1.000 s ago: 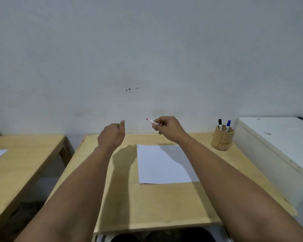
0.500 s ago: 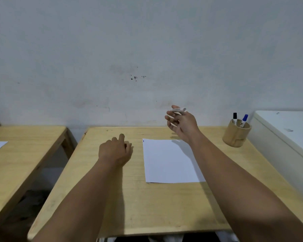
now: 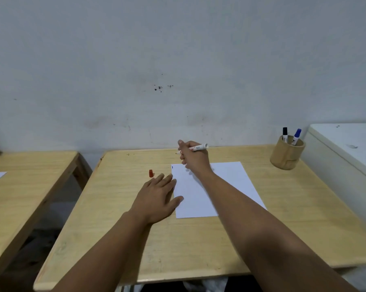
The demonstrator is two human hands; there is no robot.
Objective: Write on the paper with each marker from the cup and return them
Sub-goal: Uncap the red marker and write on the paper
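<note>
Table (image 3: 199, 239): pale yellow wood, faint grain. Second table (image 3: 30, 165) at left: same pale wood.
Paper (image 3: 226, 186): plain white, one small blue mark at its far left corner.
Marker (image 3: 199, 147) in right hand (image 3: 193, 158): white barrel, red print.
Cap (image 3: 151, 173): red.
Cup (image 3: 287, 152): light tan wood.
Markers in cup: one with black cap (image 3: 285, 131), one with blue cap (image 3: 297, 133), both with white barrels.
Wall (image 3: 178, 60): off-white, with dark specks and faint smudges.
Box (image 3: 346, 154) at right: white.
</note>
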